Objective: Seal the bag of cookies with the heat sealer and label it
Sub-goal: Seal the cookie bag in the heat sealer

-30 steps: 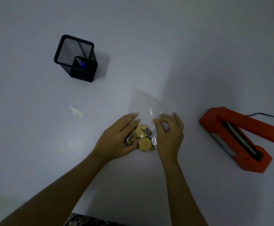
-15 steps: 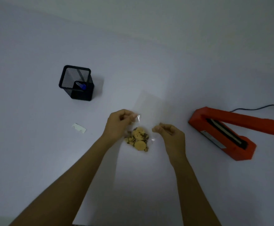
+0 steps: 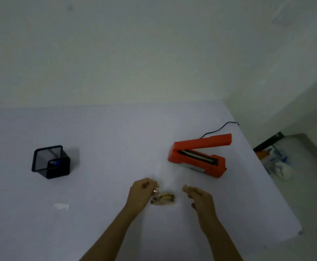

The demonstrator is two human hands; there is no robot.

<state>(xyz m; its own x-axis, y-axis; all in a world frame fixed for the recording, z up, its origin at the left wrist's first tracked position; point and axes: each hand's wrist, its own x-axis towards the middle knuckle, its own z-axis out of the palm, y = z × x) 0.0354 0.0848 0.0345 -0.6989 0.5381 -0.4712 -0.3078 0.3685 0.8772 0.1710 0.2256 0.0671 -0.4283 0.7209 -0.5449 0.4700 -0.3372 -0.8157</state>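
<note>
Cookie bag (image 3: 164,197) pinched between left hand (image 3: 141,193) and right hand (image 3: 199,197); heat sealer (image 3: 199,157) beyond, nearer right hand, mouth open.

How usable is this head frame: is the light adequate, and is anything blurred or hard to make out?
Head view: dim, flat light with a grey cast; soft overall, with the hands and cookies smeared; the clear bag nearly vanishes against the table; the orange heat sealer reads clearly; wide-angle bending at the edges.

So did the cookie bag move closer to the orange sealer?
Cannot tell: the head camera tilted. The cookie bag sits about as far left of the heat sealer as before.
</note>
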